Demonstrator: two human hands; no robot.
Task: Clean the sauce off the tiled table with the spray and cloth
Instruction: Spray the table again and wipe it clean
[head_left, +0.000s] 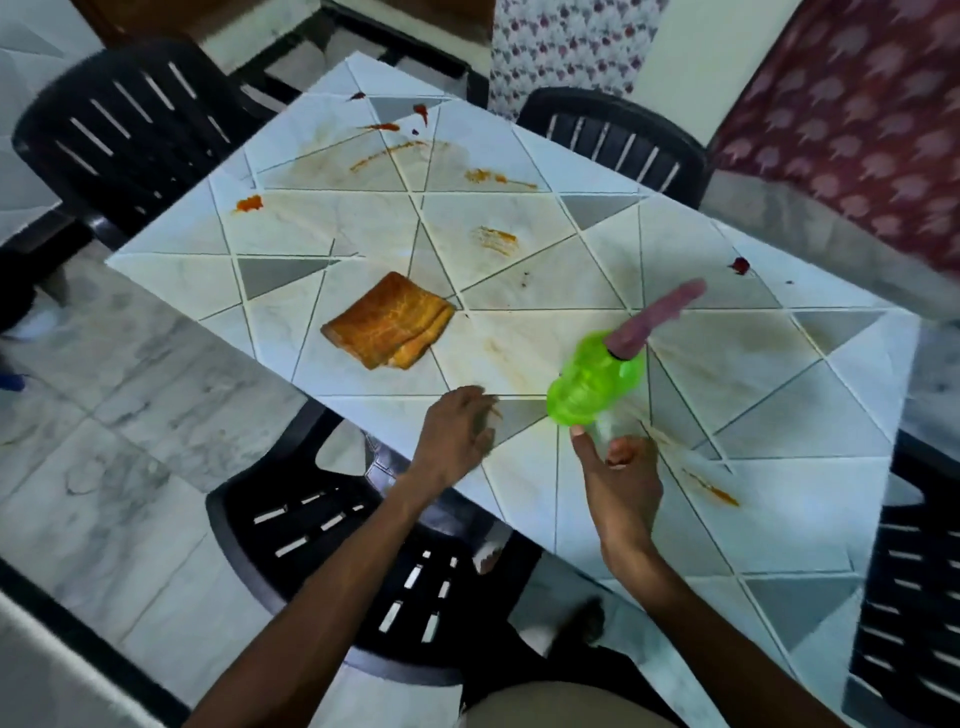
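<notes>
The tiled table (545, 509) carries several red-orange sauce smears, among them a blob (248, 203) at the far left, a streak (496, 240) in the middle and a line (712, 491) near my right hand. A folded orange-stained cloth (388, 328) lies flat left of centre. The green spray bottle (596, 378) with a purple nozzle (655, 321) tilts away from me, blurred. My right hand (618, 475) grips its lower end between thumb and fingers. My left hand (457, 434) rests on the table's near edge, holding nothing, a short way from the cloth.
Black plastic chairs surround the table: one at the far left (119, 135), one at the far side (615, 136), one under the near edge (358, 545) and one at the right (909, 603). Marble floor (135, 415) lies to the left. A patterned curtain (852, 130) hangs at the right.
</notes>
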